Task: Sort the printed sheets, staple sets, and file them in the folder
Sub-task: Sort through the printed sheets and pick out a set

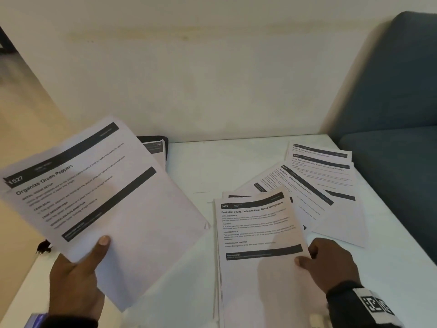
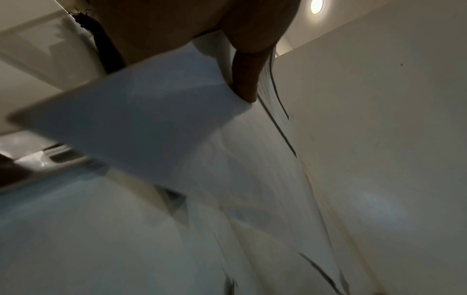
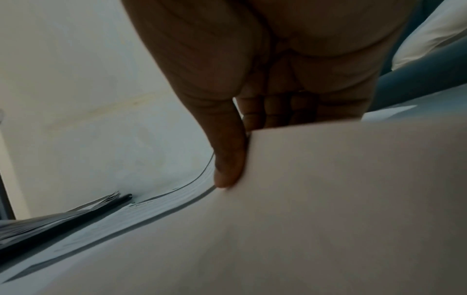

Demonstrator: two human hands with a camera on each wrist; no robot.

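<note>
white desk (image 1: pixel 189 176) against a cream wall: black folder (image 1: pixel 165 147) at the far edge holds sheets (count unclear). left hand (image 1: pixel 75 285) grips a raised bundle (image 1: pixel 101 185); right hand (image 1: pixel 331 263) pinches the near stack's top sheet (image 1: pixel 257 230); fanned sheets (image 1: pixel 316 183) far right.

left hand (image 1: pixel 75 278) — raised, thumb pinching | right hand (image 1: pixel 331 263) — low, thumb pinching

The sheets in the left hand (image 1: pixel 73 287) covered most of the black folder (image 1: pixel 163 147) at ten o'clock on the desk (image 1: pixel 189 166), and that hand's fingers lay hidden beneath them. A small dark thing (image 1: pixel 43 247) at eight o'clock was too blurred to name. The fanned sheets (image 1: pixel 326 185) at two o'clock carried print too small to read.
</note>
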